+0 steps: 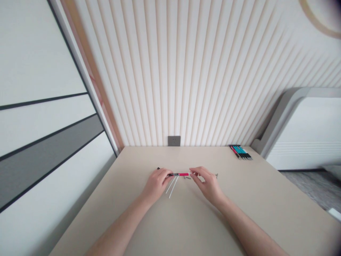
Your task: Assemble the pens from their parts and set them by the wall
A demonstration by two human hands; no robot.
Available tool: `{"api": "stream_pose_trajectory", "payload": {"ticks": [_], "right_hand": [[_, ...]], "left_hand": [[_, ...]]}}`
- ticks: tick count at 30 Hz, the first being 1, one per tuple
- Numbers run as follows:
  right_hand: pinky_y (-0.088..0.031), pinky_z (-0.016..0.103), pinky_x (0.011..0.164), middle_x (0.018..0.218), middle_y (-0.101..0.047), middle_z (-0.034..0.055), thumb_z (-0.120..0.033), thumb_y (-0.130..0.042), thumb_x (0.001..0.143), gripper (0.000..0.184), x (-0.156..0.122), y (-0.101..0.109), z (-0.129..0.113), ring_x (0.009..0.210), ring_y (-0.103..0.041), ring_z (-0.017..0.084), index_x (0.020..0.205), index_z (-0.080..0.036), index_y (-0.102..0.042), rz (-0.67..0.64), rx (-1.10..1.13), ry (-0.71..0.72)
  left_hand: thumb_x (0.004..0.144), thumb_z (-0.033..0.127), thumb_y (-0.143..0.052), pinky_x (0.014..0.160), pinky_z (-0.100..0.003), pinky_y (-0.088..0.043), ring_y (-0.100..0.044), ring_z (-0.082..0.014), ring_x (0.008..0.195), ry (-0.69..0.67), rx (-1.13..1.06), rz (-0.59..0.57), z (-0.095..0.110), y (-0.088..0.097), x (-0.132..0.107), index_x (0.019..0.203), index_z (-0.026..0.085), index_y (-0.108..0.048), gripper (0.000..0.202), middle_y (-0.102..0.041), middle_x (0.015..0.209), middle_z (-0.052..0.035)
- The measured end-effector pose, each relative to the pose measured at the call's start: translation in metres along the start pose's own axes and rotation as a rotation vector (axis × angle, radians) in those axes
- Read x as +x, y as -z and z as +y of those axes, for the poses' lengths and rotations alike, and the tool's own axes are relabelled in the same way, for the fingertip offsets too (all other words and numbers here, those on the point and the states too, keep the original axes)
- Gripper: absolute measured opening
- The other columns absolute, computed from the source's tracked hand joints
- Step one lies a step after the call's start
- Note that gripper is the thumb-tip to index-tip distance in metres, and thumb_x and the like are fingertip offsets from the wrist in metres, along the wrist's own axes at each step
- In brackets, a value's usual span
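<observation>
My left hand (158, 181) is closed around the black part of a red-and-black pen (183, 174), which lies level above the table. At the pen's right end, my right hand (207, 183) pinches a thin whitish piece, probably a refill; the fingers partly hide it. Two thin white refills (173, 187) rest on the table beside my left hand. Small metallic pen parts (188, 177) lie beneath the pen, and another small part (216, 175) shows just past my right hand. A dark piece (158, 168) pokes out behind my left hand.
A row of several blue, black and red pens (240, 152) lies at the table's back right corner. Behind the beige table (170, 227) stands a ribbed wall with a dark socket (174, 141). A white panelled cabinet (39, 170) is on the left, a grey-white headboard (306, 128) on the right.
</observation>
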State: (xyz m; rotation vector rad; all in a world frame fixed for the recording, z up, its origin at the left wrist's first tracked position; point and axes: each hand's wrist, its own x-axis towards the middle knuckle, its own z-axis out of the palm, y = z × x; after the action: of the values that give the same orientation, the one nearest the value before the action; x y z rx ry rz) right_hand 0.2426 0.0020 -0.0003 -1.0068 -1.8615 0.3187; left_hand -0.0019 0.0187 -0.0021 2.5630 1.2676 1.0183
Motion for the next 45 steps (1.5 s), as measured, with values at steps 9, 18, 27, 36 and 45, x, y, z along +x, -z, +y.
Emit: {"api": "stream_pose_trajectory", "payload": {"ticks": [9,18,27,36,45], "right_hand": [[-0.052,0.033,0.079,0.093,-0.069,0.0055,-0.026,-0.054,0.093,0.018,0.001,0.001,0.002,0.083,-0.064,0.018,0.107,-0.023,-0.065,0.006,-0.034,0.006],[-0.051,0.033,0.084,0.101,-0.072,0.0047,-0.025,-0.050,0.095,0.023,-0.004,-0.004,-0.001,0.093,-0.066,0.020,0.115,-0.026,-0.062,0.006,-0.049,0.012],[-0.047,0.035,0.087,0.101,-0.069,0.0069,-0.020,-0.049,0.093,0.022,-0.003,-0.002,0.010,0.096,-0.060,0.022,0.105,-0.022,-0.068,-0.199,-0.267,-0.105],[-0.043,0.032,0.085,0.092,-0.068,0.0058,-0.024,-0.055,0.092,0.018,-0.002,-0.009,0.009,0.091,-0.059,0.021,0.088,-0.023,-0.072,-0.381,-0.413,-0.162],[-0.045,0.032,0.078,0.088,-0.070,0.0057,-0.024,-0.047,0.096,0.020,-0.003,-0.005,0.015,0.084,-0.062,0.021,0.093,-0.021,-0.067,-0.258,-0.338,-0.187]], "left_hand": [[0.094,0.024,-0.055,0.073,-0.029,-0.045,-0.061,-0.0183,0.079,-0.011,-0.023,0.001,0.000,0.002,0.001,0.096,0.020,-0.061,0.008,-0.068,0.085,-0.0035],[0.090,0.026,-0.058,0.072,-0.029,-0.046,-0.063,-0.0177,0.076,0.134,-0.286,-0.041,0.002,-0.002,0.001,0.094,0.020,-0.063,0.009,-0.069,0.084,-0.0029],[0.091,0.032,-0.054,0.070,-0.028,-0.049,-0.062,-0.0157,0.073,0.332,-0.653,0.091,0.002,-0.004,0.002,0.098,0.018,-0.057,0.015,-0.067,0.088,-0.0045],[0.092,0.021,-0.054,0.076,-0.030,-0.047,-0.060,-0.0178,0.081,0.054,-0.085,-0.022,-0.008,-0.003,0.001,0.096,0.021,-0.061,0.008,-0.066,0.088,-0.0026],[0.091,0.022,-0.056,0.074,-0.029,-0.047,-0.061,-0.0171,0.078,0.091,-0.068,-0.014,-0.011,-0.004,0.001,0.095,0.021,-0.061,0.007,-0.066,0.083,-0.0013]]}}
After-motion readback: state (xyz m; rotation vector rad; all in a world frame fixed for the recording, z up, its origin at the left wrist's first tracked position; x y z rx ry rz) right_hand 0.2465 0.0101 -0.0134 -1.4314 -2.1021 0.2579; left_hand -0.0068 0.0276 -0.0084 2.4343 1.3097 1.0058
